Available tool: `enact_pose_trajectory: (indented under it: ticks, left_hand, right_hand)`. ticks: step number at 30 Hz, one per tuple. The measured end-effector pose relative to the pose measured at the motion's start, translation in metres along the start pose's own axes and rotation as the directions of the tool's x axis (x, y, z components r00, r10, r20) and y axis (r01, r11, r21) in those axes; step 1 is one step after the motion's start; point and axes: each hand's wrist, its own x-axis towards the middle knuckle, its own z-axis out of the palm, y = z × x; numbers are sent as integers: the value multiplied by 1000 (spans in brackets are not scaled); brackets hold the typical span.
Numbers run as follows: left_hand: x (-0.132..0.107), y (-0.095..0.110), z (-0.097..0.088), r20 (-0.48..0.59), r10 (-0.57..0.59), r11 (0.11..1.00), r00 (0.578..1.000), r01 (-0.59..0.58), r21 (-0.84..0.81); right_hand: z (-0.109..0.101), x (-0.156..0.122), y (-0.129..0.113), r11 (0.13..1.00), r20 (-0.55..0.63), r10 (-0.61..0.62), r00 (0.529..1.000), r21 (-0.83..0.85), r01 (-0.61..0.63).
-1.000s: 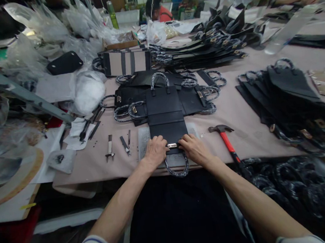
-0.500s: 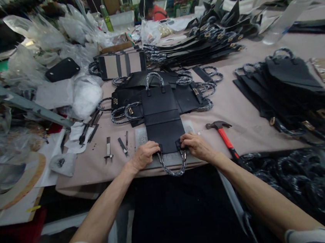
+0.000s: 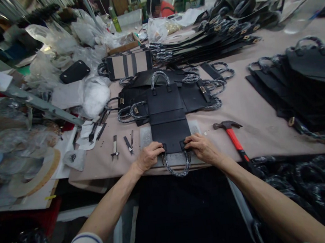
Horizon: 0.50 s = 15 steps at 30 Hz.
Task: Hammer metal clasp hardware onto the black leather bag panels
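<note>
A flat black handbag panel lies lengthwise before me, with a wrapped handle at its far end and another wrapped handle at the near end, hanging toward the table edge. My left hand pinches the panel's near left corner beside the handle's base. At the near right corner, my right hand grips the panel in the same way. Under the near part lies a pale slab, partly covered. The fingertips' undersides are hidden.
A claw hammer with a red handle lies at right. Small metal tools are at left. More black bag pieces lie behind the panel, with another stack at right. Plastic bags crowd the left. A person is at the back.
The view has shifted, so the whole scene sits a little further right. Both hands keep hold of the panel's near corners; the near edge looks flatter around the handle bases.
</note>
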Motion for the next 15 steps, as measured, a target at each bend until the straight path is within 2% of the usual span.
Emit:
enact_pose_trajectory:
  ticks: [3,5,7,8,9,10,11,13,14,15]
  left_hand:
    - [-2,11,4,-76,-75,997,994,72,-39]
    - [-5,17,4,-119,-171,984,978,162,-79]
    - [-10,18,0,-180,-315,949,932,304,-89]
    - [-13,17,-5,-219,-401,916,890,393,-80]
    - [-17,15,-12,-258,-492,867,831,493,-65]
    - [-21,12,-21,-290,-589,797,755,603,-49]
    - [-25,7,-31,-305,-689,698,658,715,-35]
    - [-32,-6,-52,-288,-851,461,439,888,-9]
    - [-35,-15,-62,-265,-901,355,343,935,4]
    - [-37,-24,-71,-239,-932,276,272,961,16]
  right_hand:
    - [6,-6,-1,998,-89,35,995,63,-29]
    - [13,-8,0,992,-155,93,984,97,-79]
    - [21,-7,0,989,-208,137,969,84,-122]
    - [26,-5,-2,988,-235,149,960,64,-137]
    - [30,-3,-4,988,-262,154,953,41,-148]
    - [33,-1,-6,987,-288,157,945,19,-159]
    - [36,1,-8,986,-315,161,935,1,-169]
    - [41,4,-12,981,-360,170,917,-23,-191]
    - [42,4,-13,980,-373,175,911,-28,-199]
    - [43,5,-13,979,-381,179,907,-28,-204]
